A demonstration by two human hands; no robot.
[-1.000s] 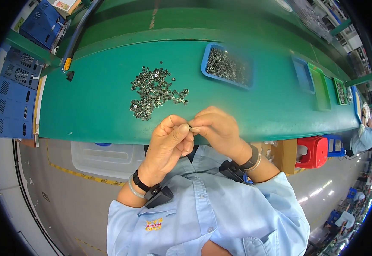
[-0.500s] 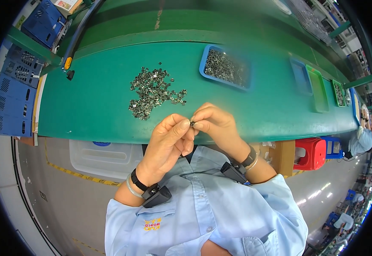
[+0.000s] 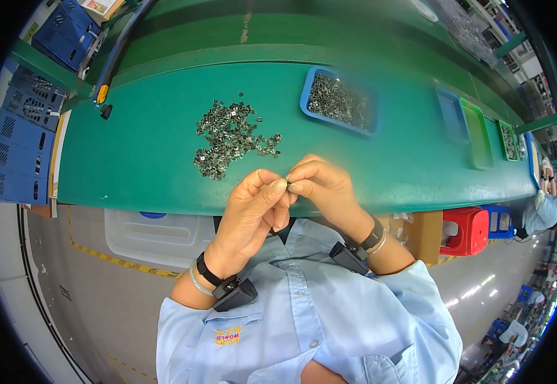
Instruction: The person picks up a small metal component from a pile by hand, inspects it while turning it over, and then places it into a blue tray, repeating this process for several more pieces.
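Observation:
Over the near edge of the green table [image 3: 144, 160], my two hands meet fingertip to fingertip. Between them is a small dark metal part [image 3: 289, 185], mostly covered by the fingers. My left hand [image 3: 256, 208] pinches it with thumb and forefinger, the other fingers curled. On its other side my right hand [image 3: 323, 185] also pinches it between thumb and forefinger. Just beyond the hands, to the left, lies a loose pile of small metal parts [image 3: 227, 134]. A blue tray [image 3: 339, 120] full of similar parts stands farther off to the right.
Along the right of the table sit another blue tray [image 3: 452, 115], a green tray [image 3: 477, 137] and a small green bin [image 3: 507, 141] with parts. Blue crates [image 3: 19, 157] stand at the left. A red stool [image 3: 467, 232] and a cardboard box [image 3: 427, 237] are below the table.
Hardly anything differs. Both hands stay in place, and the small part between the fingertips appears slightly turned.

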